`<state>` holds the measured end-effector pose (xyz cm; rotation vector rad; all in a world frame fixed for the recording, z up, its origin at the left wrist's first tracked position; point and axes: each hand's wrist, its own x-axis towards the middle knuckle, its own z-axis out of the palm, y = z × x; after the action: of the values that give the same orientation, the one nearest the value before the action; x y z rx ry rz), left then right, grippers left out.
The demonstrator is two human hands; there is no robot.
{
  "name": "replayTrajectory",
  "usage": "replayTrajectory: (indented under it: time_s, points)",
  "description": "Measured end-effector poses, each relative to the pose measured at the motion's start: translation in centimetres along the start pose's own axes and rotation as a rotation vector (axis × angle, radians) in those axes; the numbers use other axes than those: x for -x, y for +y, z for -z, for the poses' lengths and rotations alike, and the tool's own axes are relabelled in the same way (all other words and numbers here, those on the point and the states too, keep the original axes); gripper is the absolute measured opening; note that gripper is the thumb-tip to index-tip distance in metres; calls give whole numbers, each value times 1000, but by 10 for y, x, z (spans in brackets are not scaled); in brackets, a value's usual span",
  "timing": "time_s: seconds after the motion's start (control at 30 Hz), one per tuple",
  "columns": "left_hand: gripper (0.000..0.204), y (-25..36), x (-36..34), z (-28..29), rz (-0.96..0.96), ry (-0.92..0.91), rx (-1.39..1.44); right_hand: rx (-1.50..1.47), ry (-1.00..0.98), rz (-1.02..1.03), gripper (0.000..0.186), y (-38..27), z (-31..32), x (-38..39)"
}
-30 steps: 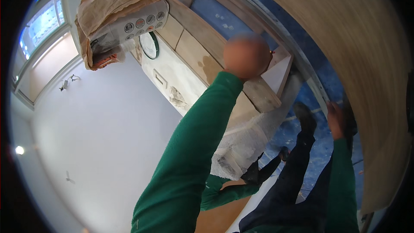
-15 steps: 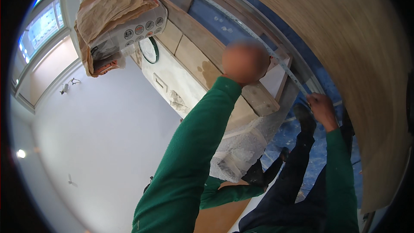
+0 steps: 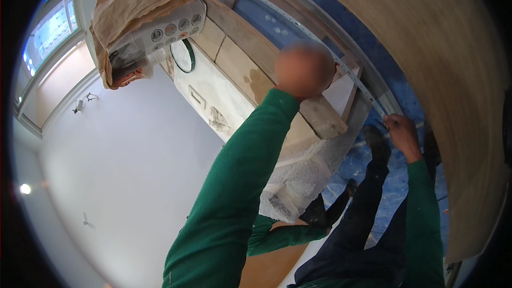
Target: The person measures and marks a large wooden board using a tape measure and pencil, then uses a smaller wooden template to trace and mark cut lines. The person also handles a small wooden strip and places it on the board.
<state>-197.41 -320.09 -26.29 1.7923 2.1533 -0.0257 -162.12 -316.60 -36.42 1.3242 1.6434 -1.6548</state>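
Observation:
A pale tape measure blade (image 3: pixel 367 93) runs diagonally from the top of the view down along a long wooden frame (image 3: pixel 341 119). My right hand (image 3: pixel 402 133) is closed on its near end, above the blue floor. My left hand (image 3: pixel 304 70) reaches out over the wooden frame, right beside the tape. It is smeared, so its fingers cannot be made out, nor whether it touches the tape or the wood. Tan boards (image 3: pixel 240 64) with a damp-looking stain lie beneath and left of this hand.
A crumpled brown paper sack (image 3: pixel 138 8) sits at the far left end, near a green-rimmed round object (image 3: pixel 183 56). Clear wrapping (image 3: pixel 301 184) covers the near end. A large wood-grained panel (image 3: pixel 453 74) curves along the right. Another green sleeve (image 3: pixel 290 237) shows below, perhaps a reflection.
The view has shifted slightly. My right hand is a little further right, still on the tape measure, and my left hand stays over the wooden frame.

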Motion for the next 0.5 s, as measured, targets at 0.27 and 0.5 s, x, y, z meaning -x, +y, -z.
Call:
replayTrajectory:
  time_s: [0.27,0.5]
  points:
    - [18,2,0,-1,-4,14,-32,25,18,56,43,12,3,6]
    - [20,-14,4,-16,-77,70,-88,70,148,202,41,45,-30,-5]
